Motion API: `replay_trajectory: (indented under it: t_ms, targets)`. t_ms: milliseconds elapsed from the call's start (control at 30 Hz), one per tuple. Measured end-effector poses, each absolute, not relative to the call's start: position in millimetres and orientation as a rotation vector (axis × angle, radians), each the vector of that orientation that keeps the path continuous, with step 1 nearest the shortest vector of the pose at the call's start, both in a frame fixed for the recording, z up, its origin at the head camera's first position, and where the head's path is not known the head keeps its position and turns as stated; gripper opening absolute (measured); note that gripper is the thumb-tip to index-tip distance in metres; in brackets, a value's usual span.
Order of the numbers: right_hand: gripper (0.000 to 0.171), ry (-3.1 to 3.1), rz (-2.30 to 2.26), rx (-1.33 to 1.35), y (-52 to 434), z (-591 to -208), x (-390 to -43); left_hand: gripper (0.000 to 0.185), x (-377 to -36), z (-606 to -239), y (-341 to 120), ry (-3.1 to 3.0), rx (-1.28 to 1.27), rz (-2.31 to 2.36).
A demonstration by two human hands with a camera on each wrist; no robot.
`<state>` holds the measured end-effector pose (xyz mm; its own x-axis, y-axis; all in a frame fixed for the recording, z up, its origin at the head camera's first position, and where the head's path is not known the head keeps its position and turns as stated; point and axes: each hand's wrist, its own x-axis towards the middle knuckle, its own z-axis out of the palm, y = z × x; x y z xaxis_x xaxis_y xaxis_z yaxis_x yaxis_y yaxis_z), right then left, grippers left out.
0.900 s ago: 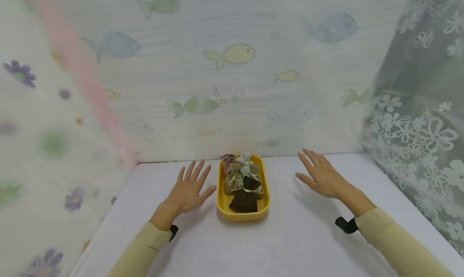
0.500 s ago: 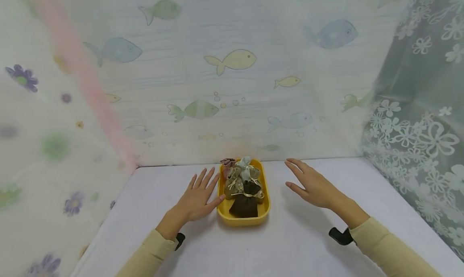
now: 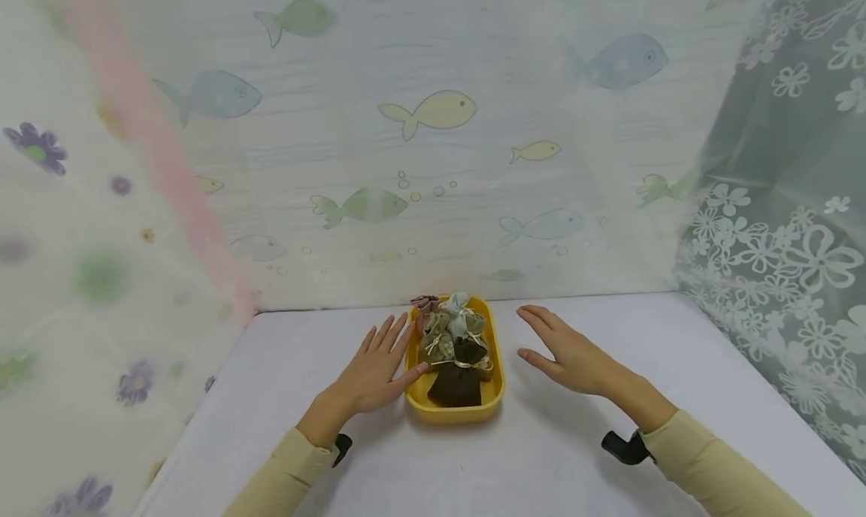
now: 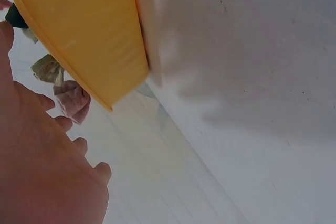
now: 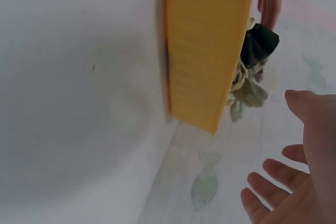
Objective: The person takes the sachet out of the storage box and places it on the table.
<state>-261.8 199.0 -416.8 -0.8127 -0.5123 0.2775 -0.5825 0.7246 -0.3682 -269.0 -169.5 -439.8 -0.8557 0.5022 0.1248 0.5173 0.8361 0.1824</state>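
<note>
Left hand (image 3: 376, 372) lies flat, fingers straight, thumb touching the yellow tray (image 3: 496, 397) at its 9 o'clock. Right hand (image 3: 567, 354), fingers spread and empty, hovers near at 3 o'clock. I judge them bracketing the tray; pouches (image 3: 455, 348) heaped inside.

A white table (image 3: 555, 457) carries a yellow tray (image 3: 497, 397) of small pouches (image 3: 455, 352).

A makeshift staged booth rather than a lived-in room; a plain white counter (image 3: 541, 457) is closed in on three sides by hung cloth: a backdrop printed with pastel fish (image 3: 433, 111) and bubbles, a flowered sheet (image 3: 81, 276) on the left, a grey floral lace curtain (image 3: 785, 201) on the right; no furniture or walls show.
</note>
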Motion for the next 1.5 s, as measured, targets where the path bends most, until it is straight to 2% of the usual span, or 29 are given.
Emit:
replay_trajectory:
  t_ms: [333,700,1133,1500]
  targets:
    - [0.072,-2.785,0.900,0.908,181.2,-415.8,-257.8,0.086,-263.0,-440.5,-166.3,-2.935,-0.818,-0.357]
    - [0.059,-2.750,1.139,0.966,159.3,-424.3,-258.6,0.087,-252.9,-443.3,-166.3,-2.989,-0.825,-0.453]
    - [0.055,-2.720,1.222,0.992,144.8,-434.0,-252.9,0.073,-239.8,-457.0,-166.2,-2.997,-0.898,-0.509]
    - [0.059,-2.676,1.356,0.941,128.0,-434.7,-247.1,0.066,-233.5,-456.9,-159.5,-3.042,-0.826,-0.367]
